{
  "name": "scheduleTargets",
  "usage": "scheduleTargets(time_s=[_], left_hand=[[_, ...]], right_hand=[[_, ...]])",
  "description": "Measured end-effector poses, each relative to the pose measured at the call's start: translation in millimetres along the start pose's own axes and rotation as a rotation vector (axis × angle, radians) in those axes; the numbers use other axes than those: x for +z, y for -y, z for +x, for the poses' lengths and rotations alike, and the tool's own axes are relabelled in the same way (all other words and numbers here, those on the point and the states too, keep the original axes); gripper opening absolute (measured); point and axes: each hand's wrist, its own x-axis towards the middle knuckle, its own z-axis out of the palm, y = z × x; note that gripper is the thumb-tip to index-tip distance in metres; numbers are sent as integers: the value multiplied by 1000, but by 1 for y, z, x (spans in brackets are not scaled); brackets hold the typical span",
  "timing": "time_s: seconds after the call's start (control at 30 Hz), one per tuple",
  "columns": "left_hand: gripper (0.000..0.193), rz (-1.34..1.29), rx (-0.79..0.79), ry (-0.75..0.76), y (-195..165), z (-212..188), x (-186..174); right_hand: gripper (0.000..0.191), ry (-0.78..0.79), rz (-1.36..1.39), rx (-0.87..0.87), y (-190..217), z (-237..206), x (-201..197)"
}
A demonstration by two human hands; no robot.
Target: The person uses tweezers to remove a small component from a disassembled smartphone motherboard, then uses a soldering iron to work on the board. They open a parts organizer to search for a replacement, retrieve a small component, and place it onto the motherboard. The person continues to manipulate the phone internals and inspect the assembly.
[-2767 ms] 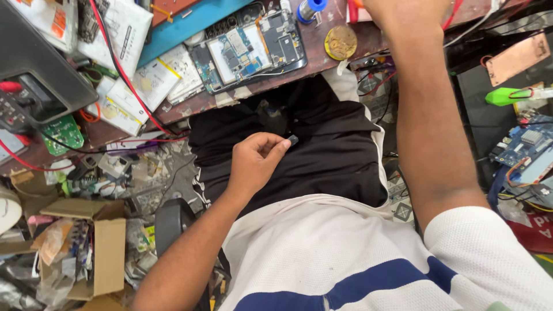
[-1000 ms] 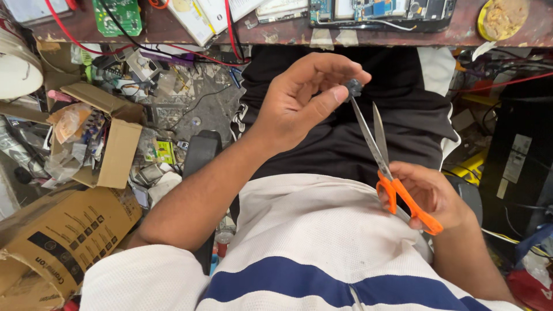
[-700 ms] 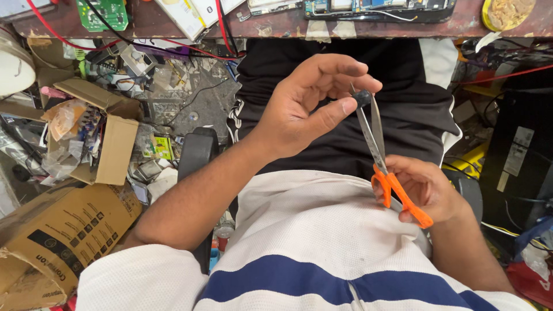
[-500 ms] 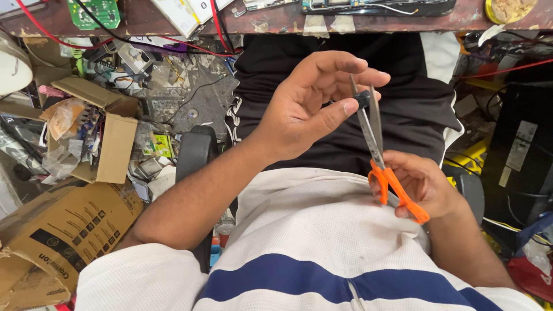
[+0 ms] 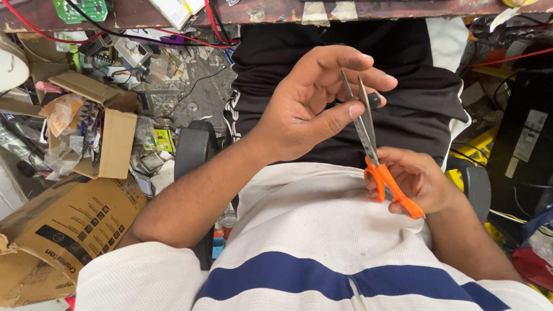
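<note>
My left hand is raised over my lap, palm toward me, pinching a small black piece between thumb and fingertips. My right hand grips orange-handled scissors by the loops. Their steel blades point up and stand slightly apart, right beside the black piece and my left thumb. Below both hands lie my dark trousers and a white shirt with a blue stripe.
A worn wooden bench edge runs along the top, with red and black wires hanging from it. Cardboard boxes and scattered electronic scrap cover the floor at left. A black box stands at right.
My right hand came down from the bench holding the scissors. Over the last second the blades drew closer to the black piece in my left hand, which shifted slightly right.
</note>
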Motion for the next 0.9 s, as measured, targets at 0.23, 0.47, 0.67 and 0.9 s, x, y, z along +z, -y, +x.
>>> scheduleTargets(time_s=[0.23, 0.47, 0.67, 0.9], left_hand=[[39, 1, -30, 17, -2, 0, -1], [40, 2, -50, 10, -3, 0, -1], [40, -16, -45, 6, -2, 0, -2], [38, -100, -46, -1, -1, 2, -2]], right_hand=[[88, 16, -48, -30, -1, 2, -2], [86, -1, -24, -6, -4, -2, -3], [87, -22, -10, 15, -2, -3, -4], [87, -70, -26, 41, -2, -2, -6]])
